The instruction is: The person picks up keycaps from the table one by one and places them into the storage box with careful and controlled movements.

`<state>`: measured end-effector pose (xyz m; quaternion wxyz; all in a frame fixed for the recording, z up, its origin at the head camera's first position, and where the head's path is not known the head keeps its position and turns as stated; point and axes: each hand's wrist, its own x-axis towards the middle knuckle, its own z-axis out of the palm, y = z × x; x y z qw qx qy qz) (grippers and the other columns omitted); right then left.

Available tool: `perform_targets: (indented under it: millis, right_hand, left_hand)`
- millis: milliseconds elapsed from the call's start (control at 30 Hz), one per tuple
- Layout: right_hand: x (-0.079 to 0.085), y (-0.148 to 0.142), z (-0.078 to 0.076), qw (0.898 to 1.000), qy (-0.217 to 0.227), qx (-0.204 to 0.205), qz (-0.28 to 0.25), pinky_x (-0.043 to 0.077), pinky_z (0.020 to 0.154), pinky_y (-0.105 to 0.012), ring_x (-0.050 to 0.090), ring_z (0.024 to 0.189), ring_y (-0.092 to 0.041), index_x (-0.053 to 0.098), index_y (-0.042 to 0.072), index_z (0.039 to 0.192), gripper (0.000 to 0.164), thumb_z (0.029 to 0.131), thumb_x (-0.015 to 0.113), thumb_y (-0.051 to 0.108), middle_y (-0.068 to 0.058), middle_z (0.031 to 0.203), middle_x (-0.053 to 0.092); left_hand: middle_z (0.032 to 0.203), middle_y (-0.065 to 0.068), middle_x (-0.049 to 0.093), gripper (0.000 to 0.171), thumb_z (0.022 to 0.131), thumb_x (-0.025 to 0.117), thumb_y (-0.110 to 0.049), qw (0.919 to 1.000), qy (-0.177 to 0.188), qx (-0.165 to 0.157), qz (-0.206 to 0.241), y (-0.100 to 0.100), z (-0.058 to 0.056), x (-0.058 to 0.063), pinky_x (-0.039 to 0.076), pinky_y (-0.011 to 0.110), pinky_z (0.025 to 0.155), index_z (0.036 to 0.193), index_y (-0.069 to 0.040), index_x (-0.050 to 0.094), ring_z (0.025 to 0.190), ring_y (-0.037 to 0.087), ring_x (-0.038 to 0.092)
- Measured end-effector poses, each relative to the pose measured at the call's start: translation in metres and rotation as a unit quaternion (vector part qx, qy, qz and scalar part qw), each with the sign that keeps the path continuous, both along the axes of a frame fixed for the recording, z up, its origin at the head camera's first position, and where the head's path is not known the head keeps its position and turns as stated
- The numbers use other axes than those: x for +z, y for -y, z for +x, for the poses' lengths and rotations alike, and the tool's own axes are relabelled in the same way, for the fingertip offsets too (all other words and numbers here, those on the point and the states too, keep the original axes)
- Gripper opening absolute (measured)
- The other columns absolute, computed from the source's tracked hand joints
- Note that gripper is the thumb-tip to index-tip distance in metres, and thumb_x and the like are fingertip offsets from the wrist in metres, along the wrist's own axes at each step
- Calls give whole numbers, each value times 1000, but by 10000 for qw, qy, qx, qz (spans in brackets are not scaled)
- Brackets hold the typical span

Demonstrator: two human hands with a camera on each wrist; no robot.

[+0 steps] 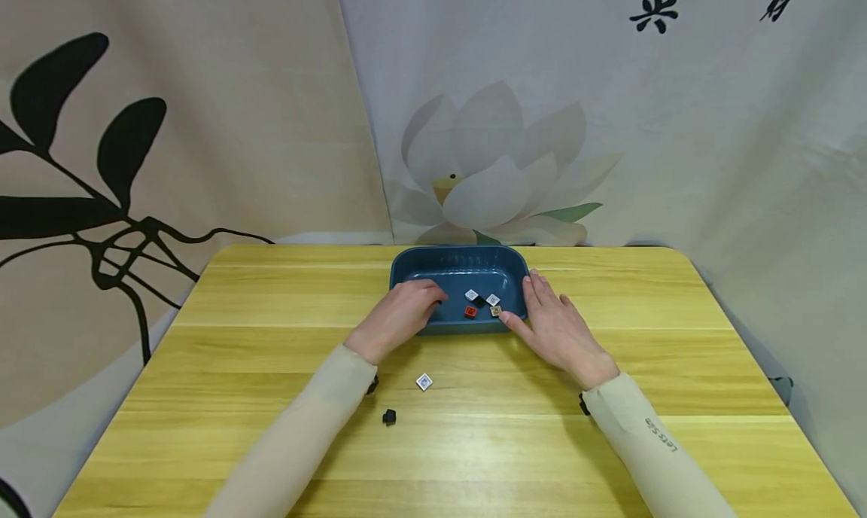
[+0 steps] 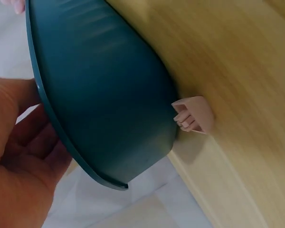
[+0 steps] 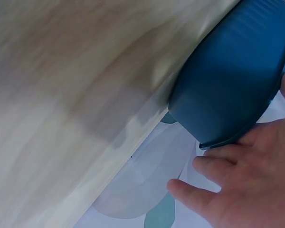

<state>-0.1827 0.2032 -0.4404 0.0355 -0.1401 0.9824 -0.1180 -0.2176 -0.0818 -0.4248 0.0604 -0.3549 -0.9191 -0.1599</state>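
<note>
A dark blue-green rectangular dish (image 1: pixel 450 327) stands near the table's far edge with several small keycaps in it, among them a red one (image 1: pixel 470 312), a beige one (image 1: pixel 496 310) and white ones. My left hand (image 1: pixel 400 315) reaches over the dish's front left rim. Its thumb and curled fingers come together inside, at a small dark thing (image 1: pixel 439 302); the wall hides the fingertips in the left wrist view. My right hand (image 1: pixel 558 333) rests along the dish's right end, fingers extended, thumb at the front rim. A pink hollow keycap (image 2: pixel 197 115) lies beside the dish.
On the wooden table (image 1: pixel 650 443), a white keycap (image 1: pixel 424 382) and a black keycap (image 1: pixel 389 417) lie in front of the dish, between the forearms. A printed cloth (image 1: pixel 271 126) hangs behind the table's far edge.
</note>
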Motion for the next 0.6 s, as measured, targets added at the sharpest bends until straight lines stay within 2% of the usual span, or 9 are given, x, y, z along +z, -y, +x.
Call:
perform_targets:
  millis: [133,367,500,600]
  right_hand:
    - [0,0,0,10000,3,-11,6,24,119,-65,16,157,-39,17,-7,161,97,104,33,70,-23,171,9]
    - [0,0,0,10000,-6,-1,-3,25,119,-65,17,157,-39,18,-7,161,97,104,33,70,-23,171,10]
    - [0,0,0,10000,30,-1,-30,24,119,-65,16,157,-39,17,-7,161,97,104,33,70,-22,171,9]
    - [0,0,0,10000,33,-11,-11,24,119,-65,16,157,-38,16,-7,162,98,104,31,71,-22,171,8]
  left_hand:
    - [113,8,75,19,96,73,-2,9994,270,115,-188,-3,-3,0,57,33,94,115,-4,78,104,22,71]
    - [110,7,75,19,96,76,-10,9981,405,321,-342,-8,-8,-1,58,33,89,114,-6,78,99,21,70]
    - [119,8,73,29,96,77,-17,9977,255,455,-434,-9,-9,-2,58,35,92,123,-7,74,104,23,71]
    - [126,8,70,36,97,76,-22,9977,-104,474,-472,-8,-8,-4,56,39,97,130,-9,71,110,24,69]
